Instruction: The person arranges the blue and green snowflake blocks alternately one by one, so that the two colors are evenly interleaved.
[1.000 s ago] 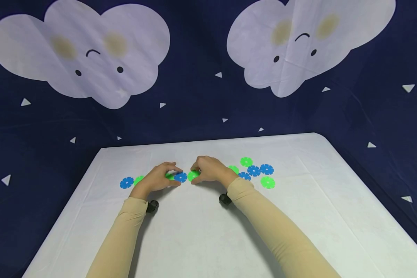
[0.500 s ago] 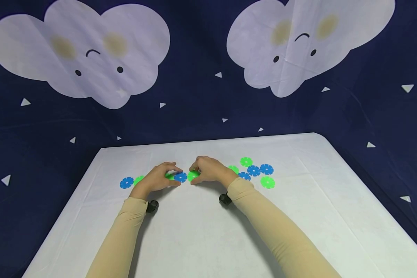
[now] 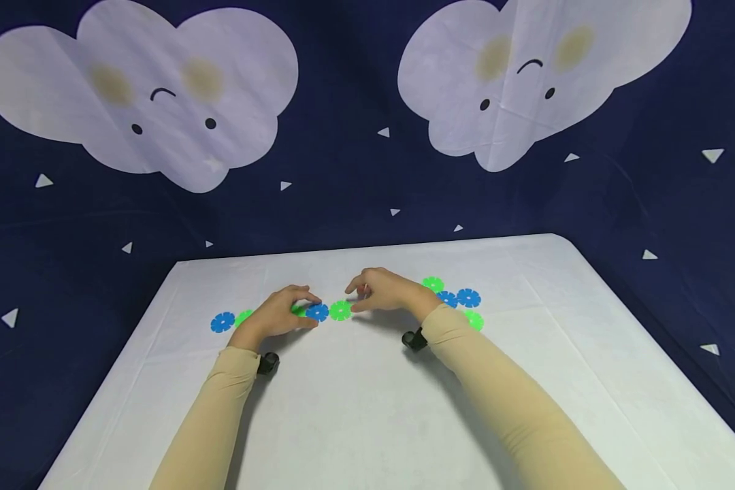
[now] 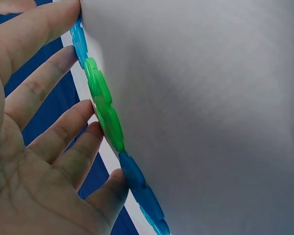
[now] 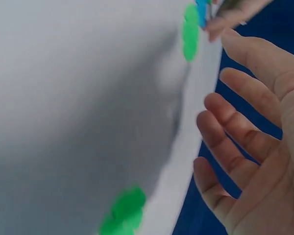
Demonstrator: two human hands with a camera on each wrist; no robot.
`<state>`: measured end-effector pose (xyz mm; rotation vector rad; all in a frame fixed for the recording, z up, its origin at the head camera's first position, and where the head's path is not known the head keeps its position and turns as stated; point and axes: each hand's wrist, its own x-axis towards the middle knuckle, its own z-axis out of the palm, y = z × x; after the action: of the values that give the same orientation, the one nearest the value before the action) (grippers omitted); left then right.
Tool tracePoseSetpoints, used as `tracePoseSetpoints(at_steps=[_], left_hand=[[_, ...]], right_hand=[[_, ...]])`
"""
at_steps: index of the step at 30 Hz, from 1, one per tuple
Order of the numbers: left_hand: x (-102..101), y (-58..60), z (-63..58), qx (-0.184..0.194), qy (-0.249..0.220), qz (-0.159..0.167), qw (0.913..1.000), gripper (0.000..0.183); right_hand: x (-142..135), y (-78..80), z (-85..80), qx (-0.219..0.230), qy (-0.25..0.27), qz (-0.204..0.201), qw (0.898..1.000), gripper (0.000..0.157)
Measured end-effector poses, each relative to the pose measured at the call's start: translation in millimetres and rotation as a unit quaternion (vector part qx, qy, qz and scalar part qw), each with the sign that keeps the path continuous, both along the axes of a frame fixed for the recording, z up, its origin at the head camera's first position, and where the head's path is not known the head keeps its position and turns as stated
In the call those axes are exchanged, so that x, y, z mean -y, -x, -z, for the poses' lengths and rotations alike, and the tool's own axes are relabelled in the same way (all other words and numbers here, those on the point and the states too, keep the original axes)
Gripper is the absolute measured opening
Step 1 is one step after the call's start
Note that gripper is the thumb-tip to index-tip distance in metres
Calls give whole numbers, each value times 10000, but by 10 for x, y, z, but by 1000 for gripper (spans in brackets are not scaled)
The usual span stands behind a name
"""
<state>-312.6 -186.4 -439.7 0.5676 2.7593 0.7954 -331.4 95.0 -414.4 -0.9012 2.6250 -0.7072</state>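
Note:
Flat notched interlocking discs lie in a row on the white table, blue and green by turns where they show. My left hand [image 3: 275, 314] spans the row, thumb and index finger pinching a blue disc [image 3: 317, 312] at its edges. In the left wrist view its other fingers lie along a green disc [image 4: 104, 105] and a lower blue disc [image 4: 141, 188]. Beside the pinched disc lies another green disc [image 3: 340, 311]. My right hand [image 3: 382, 289] is just right of it, fingers loosely bent and apart, holding nothing; whether its thumb touches the rim I cannot tell.
At the row's left end lies a blue disc [image 3: 222, 322]. Behind my right wrist are loose discs, including a green disc [image 3: 432, 284] and a blue disc [image 3: 468, 297], some partly hidden by the sleeve. A dark blue cloth with clouds hangs behind the table [image 3: 355, 408].
My right hand has let go of the green disc and moved right, its fingers spreading. That disc stays beside the blue one. My left hand has not visibly moved.

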Motion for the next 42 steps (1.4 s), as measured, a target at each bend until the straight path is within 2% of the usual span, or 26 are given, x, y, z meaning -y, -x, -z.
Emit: tracePoseSetpoints(at_steps=[8, 21, 30, 38, 42], left_hand=[[-21, -18, -17, -15, -34, 8, 10000, 47], [-1, 0, -6, -68, -11, 133, 9999, 48], [-114, 49, -66, -452, 135, 445, 9979, 53], [-282, 118, -48, -376, 155, 694, 9968, 57], [-341, 136, -35, -256, 208, 670, 9972, 56]], right_hand=[[-457, -61, -185, 145, -149, 95, 9997, 45], [-915, -222, -165, 314, -566, 493, 9967, 41], [-1083, -329, -138, 314, -778, 653, 9943, 44], [-1121, -397, -98, 327, -796, 627, 9943, 45], [-1130, -420, -79, 228, -812, 606, 9946, 46]])
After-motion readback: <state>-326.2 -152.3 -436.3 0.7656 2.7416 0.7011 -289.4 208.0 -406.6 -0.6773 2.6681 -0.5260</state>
